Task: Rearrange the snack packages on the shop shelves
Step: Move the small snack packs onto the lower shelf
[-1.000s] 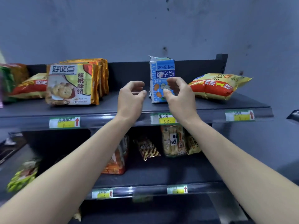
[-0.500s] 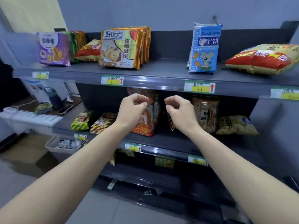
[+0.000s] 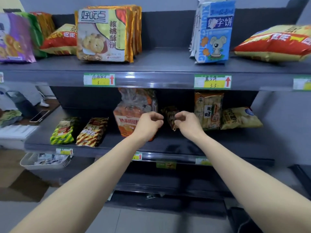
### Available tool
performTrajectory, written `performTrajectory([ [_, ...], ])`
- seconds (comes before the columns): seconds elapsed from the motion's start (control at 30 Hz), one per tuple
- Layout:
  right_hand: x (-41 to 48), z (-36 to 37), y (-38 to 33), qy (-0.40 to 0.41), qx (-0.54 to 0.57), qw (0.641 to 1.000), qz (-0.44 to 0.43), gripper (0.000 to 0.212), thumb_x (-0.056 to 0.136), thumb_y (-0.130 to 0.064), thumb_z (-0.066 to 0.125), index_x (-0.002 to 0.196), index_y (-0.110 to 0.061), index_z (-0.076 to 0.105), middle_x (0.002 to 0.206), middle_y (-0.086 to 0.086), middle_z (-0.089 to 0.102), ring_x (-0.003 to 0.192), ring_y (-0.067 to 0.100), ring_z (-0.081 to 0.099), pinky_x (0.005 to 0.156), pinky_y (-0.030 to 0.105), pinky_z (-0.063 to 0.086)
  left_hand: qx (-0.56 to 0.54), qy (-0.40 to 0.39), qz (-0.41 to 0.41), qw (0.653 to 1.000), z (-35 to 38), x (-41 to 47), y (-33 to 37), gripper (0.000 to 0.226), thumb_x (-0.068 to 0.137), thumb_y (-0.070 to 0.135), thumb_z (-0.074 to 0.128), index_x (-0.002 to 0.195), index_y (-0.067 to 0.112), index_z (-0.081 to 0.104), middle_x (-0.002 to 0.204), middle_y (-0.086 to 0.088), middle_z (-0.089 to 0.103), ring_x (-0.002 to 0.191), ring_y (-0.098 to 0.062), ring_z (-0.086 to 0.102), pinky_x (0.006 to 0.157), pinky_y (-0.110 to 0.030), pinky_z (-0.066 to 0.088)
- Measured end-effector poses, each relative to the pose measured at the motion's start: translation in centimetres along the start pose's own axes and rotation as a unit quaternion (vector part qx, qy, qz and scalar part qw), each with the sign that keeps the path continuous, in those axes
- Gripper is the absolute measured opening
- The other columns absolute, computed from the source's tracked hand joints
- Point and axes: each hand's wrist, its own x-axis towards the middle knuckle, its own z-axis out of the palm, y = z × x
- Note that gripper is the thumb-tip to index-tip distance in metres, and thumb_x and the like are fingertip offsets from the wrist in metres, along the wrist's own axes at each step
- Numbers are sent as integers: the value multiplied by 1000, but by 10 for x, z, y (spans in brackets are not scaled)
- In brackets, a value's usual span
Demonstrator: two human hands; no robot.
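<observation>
Small brown packet (image 3: pixel 170 118): standing on the middle shelf (image 3: pixel 176 146), pretty far back in the dark, right between my two hands. It's tilted a bit and kinda blurry.
Right hand (image 3: pixel 186 123): fingers (image 3: pixel 177 117) curled, tips right up against the packet's right edge. Honestly can't tell if it's pinching it or just touching.
Left hand (image 3: pixel 148 122): fingers curled in too, just beside the packet's left side, nothing in it that I can see.
Left neighbour: big orange bread bag (image 3: pixel 129 113), upright, partly behind the left hand.
Right neighbours: a rice cracker bag (image 3: pixel 208 110) standing up, then a yellow chip bag (image 3: pixel 239 118) lying next to it.
Further left, same shelf: a green striped packet (image 3: pixel 64 130) and a red-and-yellow striped packet (image 3: pixel 91 132), leaning side by side near the front edge.
Top shelf (image 3: pixel 168 64): a purple bag (image 3: pixel 13 39) at far left, a row of cookie packs (image 3: pixel 104 36), blue biscuit packs (image 3: pixel 215 31) with a cartoon mouse on them, and a red-and-yellow bag (image 3: pixel 276 42) lying flat at the right.
Shelf edges: price tags (image 3: pixel 212 81) with red arrows.
Off to the left: a phone (image 3: pixel 39 116) on a low surface and a white basket (image 3: pixel 45 163) down low.
</observation>
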Motion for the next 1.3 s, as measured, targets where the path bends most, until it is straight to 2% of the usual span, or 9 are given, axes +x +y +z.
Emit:
performTrajectory([
  [0.07, 10, 0, 9, 10, -8, 1000, 29, 25, 90, -9, 59, 114, -7, 65, 114, 8, 66, 102, 19, 61, 83, 21, 41, -19, -34, -23, 999, 8, 16, -10, 14, 88, 2, 58, 100, 4, 65, 74, -5, 59, 64, -14, 50, 65, -26, 42],
  [0.2, 23, -1, 28, 26, 1, 997, 75, 29, 89, -8, 60, 117, -3, 63, 118, 12, 65, 111, 24, 59, 84, 19, 38, -39, -80, -49, 995, 26, 46, -28, 12, 88, 1, 58, 91, 12, 61, 75, -6, 58, 79, -22, 53, 76, -33, 45],
  [0.33, 41, 1, 44, 12, -4, 994, 105, 35, 89, -8, 60, 123, 1, 59, 125, 15, 61, 116, 28, 56, 94, 27, 41, -44, -97, -68, 992, 45, 71, -38, 18, 89, -2, 55, 105, 0, 62, 70, -7, 54, 72, -22, 49, 69, -29, 41],
  [0.67, 112, 24, 89, -144, -82, 982, 94, 34, 98, -23, 47, 126, -5, 56, 130, 15, 57, 117, 32, 54, 96, 36, 44, -42, -89, -146, 984, 100, 133, -78, 26, 90, 6, 58, 115, 4, 58, 96, -7, 59, 95, -22, 52, 83, -32, 45],
  [0.87, 129, 43, 114, -162, 52, 973, 159, 48, 94, -32, 53, 140, -20, 43, 136, 4, 52, 114, 19, 50, 90, 28, 44, -89, -98, -214, 968, 121, 145, -95, 38, 88, -1, 55, 126, 4, 52, 112, -14, 57, 103, -25, 55, 83, -32, 51],
  [1.0, 141, 58, 142, -173, 38, 961, 213, 74, 82, -53, 48, 147, -29, 26, 148, 2, 37, 129, 26, 40, 104, 42, 43, -94, -103, -224, 965, 120, 140, -89, 30, 89, -5, 50, 119, -1, 55, 99, -19, 61, 85, -25, 61, 63, -27, 56],
  [1.07, 130, 53, 135, -178, -10, 957, 229, 67, 90, -46, 42, 149, -23, 22, 148, 6, 35, 124, 29, 43, 104, 37, 43, -93, -143, -242, 955, 120, 130, -85, 21, 91, -3, 49, 111, 0, 55, 87, -18, 63, 72, -23, 63, 56, -25, 56],
  [1.2, 102, 28, 115, -176, -123, 958, 190, 44, 100, -26, 37, 139, -7, 41, 141, 12, 46, 127, 32, 44, 109, 38, 32, -121, -243, -253, 928, 128, 100, -75, 14, 92, -3, 48, 104, -1, 55, 82, -15, 64, 68, -20, 63, 56, -24, 57],
  [1.3, 87, 20, 116, -156, -130, 963, 177, 36, 91, -22, 51, 122, -6, 58, 129, 17, 57, 120, 35, 50, 105, 39, 38, -13, -179, -162, 970, 131, 113, -74, 23, 90, -2, 49, 110, 3, 59, 96, -18, 64, 79, -24, 63, 60, -24, 55],
])
